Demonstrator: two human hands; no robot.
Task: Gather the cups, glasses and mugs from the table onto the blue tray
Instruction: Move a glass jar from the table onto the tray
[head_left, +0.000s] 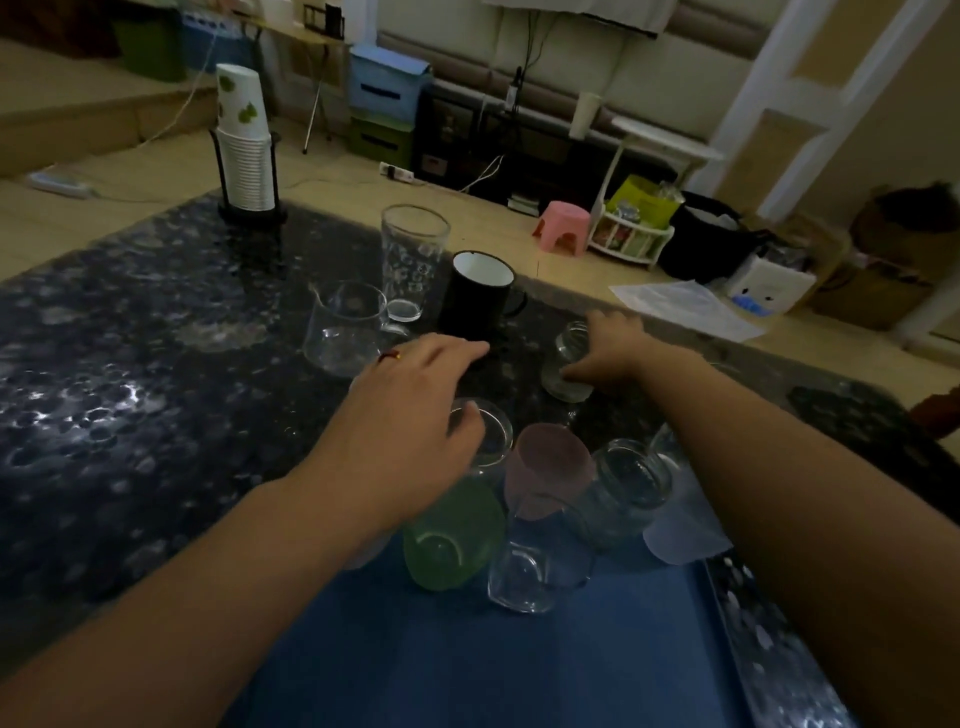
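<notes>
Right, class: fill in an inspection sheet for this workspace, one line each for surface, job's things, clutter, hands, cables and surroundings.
Surface: dark speckled stone table; blue tray at the near edge.
Job's things: green cup, pink cup and glass jar on the tray; tall glass, glass mug and black mug on the table beyond it.
Clutter: paper cup stack in a holder.
Hands: left hand over a clear glass; right hand grips a small jar.
Cables: white leads on the floor.
Surroundings: pink stool, boxes, dim room.
</notes>
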